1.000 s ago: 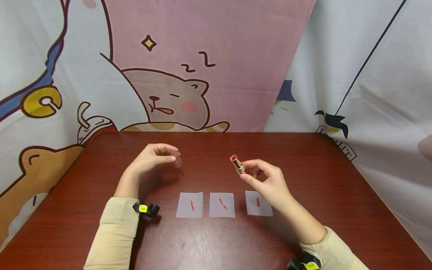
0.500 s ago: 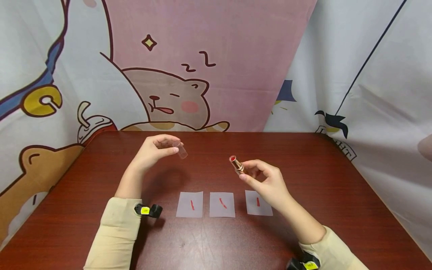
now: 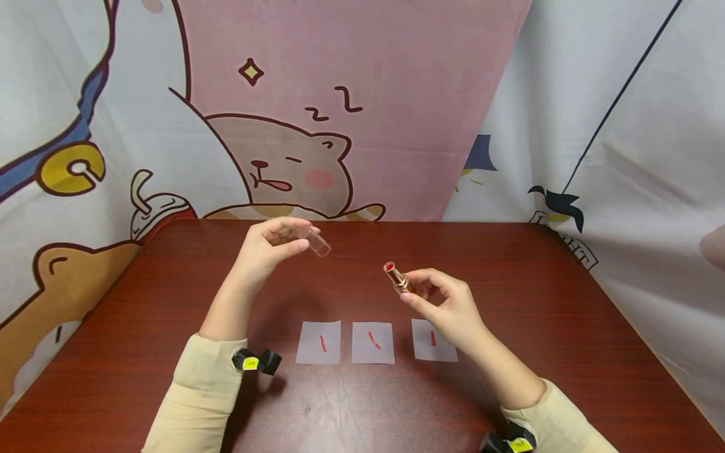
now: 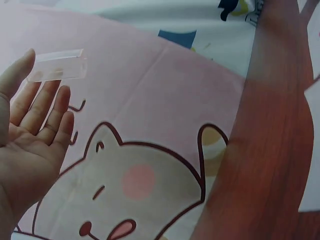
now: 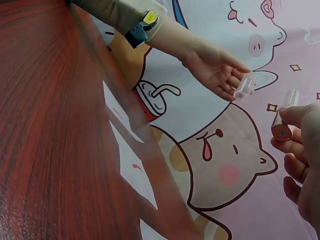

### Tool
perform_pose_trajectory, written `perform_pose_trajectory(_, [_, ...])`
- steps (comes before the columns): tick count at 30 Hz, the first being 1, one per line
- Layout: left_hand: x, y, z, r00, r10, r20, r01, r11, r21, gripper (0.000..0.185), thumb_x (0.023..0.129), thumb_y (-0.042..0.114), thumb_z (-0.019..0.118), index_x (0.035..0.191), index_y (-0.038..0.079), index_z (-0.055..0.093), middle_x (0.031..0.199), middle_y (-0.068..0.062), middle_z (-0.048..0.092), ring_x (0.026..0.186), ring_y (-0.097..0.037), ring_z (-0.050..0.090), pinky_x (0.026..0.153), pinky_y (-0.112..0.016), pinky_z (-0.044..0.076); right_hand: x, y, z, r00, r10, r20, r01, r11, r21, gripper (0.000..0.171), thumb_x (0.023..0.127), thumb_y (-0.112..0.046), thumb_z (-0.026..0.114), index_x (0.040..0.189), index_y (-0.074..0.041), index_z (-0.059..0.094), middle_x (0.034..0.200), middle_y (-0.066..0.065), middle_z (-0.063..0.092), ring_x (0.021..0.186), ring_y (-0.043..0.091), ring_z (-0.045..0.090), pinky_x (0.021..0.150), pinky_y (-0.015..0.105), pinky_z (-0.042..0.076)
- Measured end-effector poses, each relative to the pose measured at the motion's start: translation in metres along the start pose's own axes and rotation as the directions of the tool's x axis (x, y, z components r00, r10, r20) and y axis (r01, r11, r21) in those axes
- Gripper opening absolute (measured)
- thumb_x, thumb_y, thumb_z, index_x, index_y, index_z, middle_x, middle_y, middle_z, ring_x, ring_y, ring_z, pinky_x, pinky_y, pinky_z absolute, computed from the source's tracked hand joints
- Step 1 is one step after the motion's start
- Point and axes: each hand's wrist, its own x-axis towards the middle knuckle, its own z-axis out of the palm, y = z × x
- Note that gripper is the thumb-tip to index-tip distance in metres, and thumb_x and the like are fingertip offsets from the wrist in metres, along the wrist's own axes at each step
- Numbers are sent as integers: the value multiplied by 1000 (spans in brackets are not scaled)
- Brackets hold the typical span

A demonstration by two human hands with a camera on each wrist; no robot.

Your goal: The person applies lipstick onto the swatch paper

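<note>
Between thumb and fingers, my left hand (image 3: 272,245) pinches a clear lipstick cap (image 3: 319,243), held tilted above the table. The left wrist view shows the see-through cap (image 4: 59,66) between the thumb and the fingertips. To the right, my right hand (image 3: 447,305) grips a gold lipstick (image 3: 399,277) by its base, red end tipped up and to the left. Cap and lipstick are apart. In the right wrist view the lipstick's base (image 5: 282,131) faces the camera.
Three white paper squares lie in a row on the brown table (image 3: 351,409): a left paper (image 3: 308,343), a middle paper (image 3: 362,349) and a right paper (image 3: 421,346). Each bears a red stroke. A printed cartoon cloth (image 3: 396,126) hangs behind the table.
My left hand has risen and moved right with the cap, which has tilted from near upright to slanted. The right hand and lipstick have barely moved.
</note>
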Motion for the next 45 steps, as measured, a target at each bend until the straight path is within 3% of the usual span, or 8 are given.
perform_pose_trajectory(21, [-5, 15, 48, 995, 96, 3, -94, 988, -120, 39, 80, -12, 65, 100, 20, 72, 96, -6, 71, 90, -22, 67, 77, -32, 50, -1, -1, 1, 1000, 22, 11, -22, 1000, -9, 26, 73, 13, 74, 96, 2, 67, 75, 6, 64, 63, 13, 55, 56, 25, 46])
perform_pose_trajectory(32, [-9, 18, 65, 994, 99, -35, -103, 985, -141, 37, 78, -13, 66, 97, 19, 71, 95, -7, 71, 91, -22, 66, 74, -29, 50, -1, -3, 2, 999, 29, 17, -29, 1000, -10, 26, 73, 14, 74, 95, 3, 67, 75, 7, 64, 62, 13, 54, 54, 22, 46])
perform_pose_trajectory(41, [-11, 15, 75, 994, 107, -35, -110, 986, -125, 30, 81, -7, 70, 99, 17, 70, 97, -6, 71, 97, -22, 65, 91, -37, 45, -2, -2, 3, 999, 37, 30, -38, 999, 1, 26, 73, 14, 74, 96, 3, 67, 79, 8, 66, 61, 12, 54, 53, 22, 46])
perform_pose_trajectory(45, [-13, 15, 79, 993, 102, -55, -108, 988, -114, 29, 81, -8, 69, 99, 15, 69, 96, -6, 71, 97, -22, 65, 92, -37, 44, -2, -2, 4, 999, 30, 30, -31, 1000, 7, 27, 72, 14, 74, 95, 3, 67, 80, 8, 66, 62, 12, 55, 53, 22, 46])
